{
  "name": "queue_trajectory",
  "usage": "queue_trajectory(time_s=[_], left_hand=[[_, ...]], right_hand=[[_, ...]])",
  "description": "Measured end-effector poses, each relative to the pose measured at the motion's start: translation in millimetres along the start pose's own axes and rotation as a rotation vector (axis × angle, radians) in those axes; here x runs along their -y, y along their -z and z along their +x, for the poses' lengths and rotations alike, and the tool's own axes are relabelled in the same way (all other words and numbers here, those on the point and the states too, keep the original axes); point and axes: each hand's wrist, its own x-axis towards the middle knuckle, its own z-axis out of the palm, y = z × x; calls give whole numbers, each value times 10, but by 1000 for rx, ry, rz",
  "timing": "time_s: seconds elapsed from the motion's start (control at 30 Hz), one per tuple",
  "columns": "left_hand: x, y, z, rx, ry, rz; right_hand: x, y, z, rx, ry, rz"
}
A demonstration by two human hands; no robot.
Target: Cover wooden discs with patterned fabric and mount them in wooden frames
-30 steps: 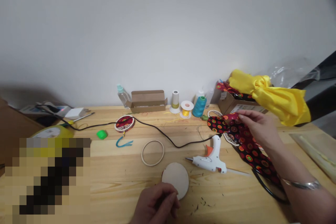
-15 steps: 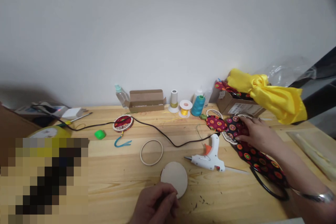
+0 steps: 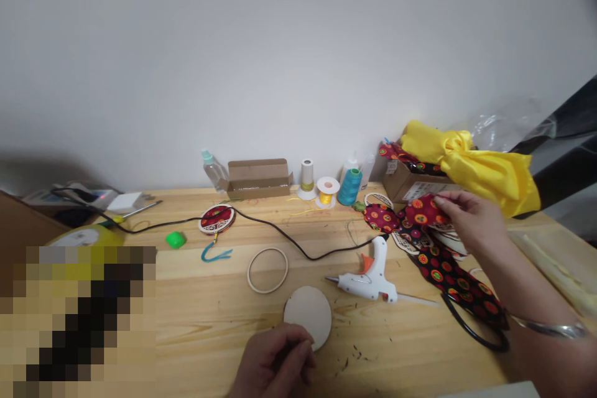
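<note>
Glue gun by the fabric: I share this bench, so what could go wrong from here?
The glue gun lies close to the red patterned fabric in the right hand, so if the gun is hot, the cloth could pick up glue or scorch. Its black cord runs loose across the bench, where a sleeve could snag it and drag the gun. The left hand sits at the edge of the wooden disc, which could slide if knocked.

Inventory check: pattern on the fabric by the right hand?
Black fabric, round red-orange dots; head view.
</note>
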Motion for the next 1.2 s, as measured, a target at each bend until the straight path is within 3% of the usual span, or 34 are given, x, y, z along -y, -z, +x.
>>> queue_trajectory(time_s=[0.17, 0.3, 0.5, 0.67, 0.83, 1.0, 1.2], left_hand=[[15, 1, -7, 37, -39, -8], [-5, -10, -10, 1, -4, -34], [-20, -16, -12, -7, -26, 29], [-12, -23, -16, -9, -12, -1], [-26, -25, -18, -9, -26, 13], [-19, -29, -15, 1, -17, -5], [-24, -24, -21, -17, -13, 32]], right_hand=[[50, -75, -1, 62, -18, -280], [16, -123, -147, 92, -30, -524], [-6, -261, -159, 137, 86, -540], [-43, -65, -134, 142, 159, -565], [-133, 195, -389, 297, 153, -748], [-143, 210, -575, 307, 173, -944], [-151, 182, -551, 307, 291, -1036]])
